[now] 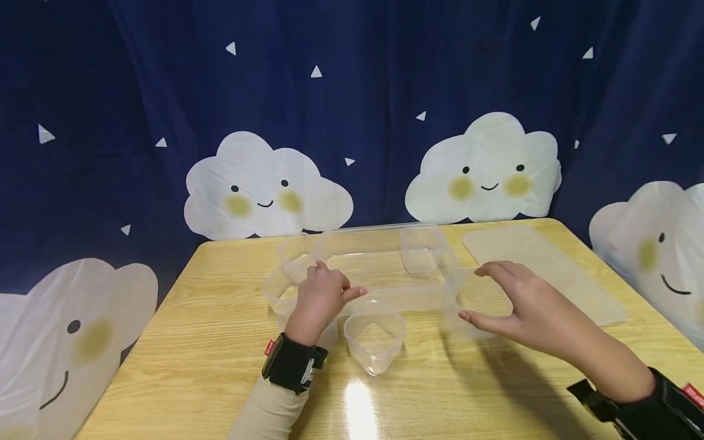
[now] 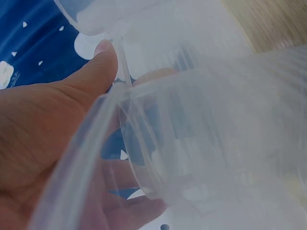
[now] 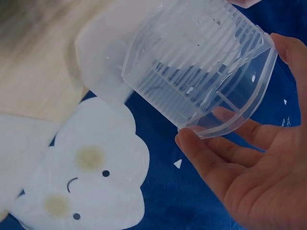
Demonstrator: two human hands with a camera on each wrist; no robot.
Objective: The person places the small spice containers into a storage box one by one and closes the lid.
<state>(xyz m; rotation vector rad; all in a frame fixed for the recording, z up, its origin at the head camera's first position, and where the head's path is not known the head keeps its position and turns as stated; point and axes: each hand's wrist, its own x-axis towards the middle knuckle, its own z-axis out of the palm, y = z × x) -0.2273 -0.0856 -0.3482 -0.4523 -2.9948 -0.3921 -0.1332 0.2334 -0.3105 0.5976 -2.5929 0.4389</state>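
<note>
The right hand [image 1: 528, 305] holds a clear plastic box [image 3: 196, 72] between its fingers. I can't tell if the left hand's [image 1: 321, 299] fingers grip anything (a clear cup [image 1: 374, 345] sits near its thumb).

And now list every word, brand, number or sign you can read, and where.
None readable.
Left wristband, red tag: too small to read.
Right wristband, its red tag: too blurred to read.
Curtain, faint pale marks in the right wrist view: too small to tell.
</note>
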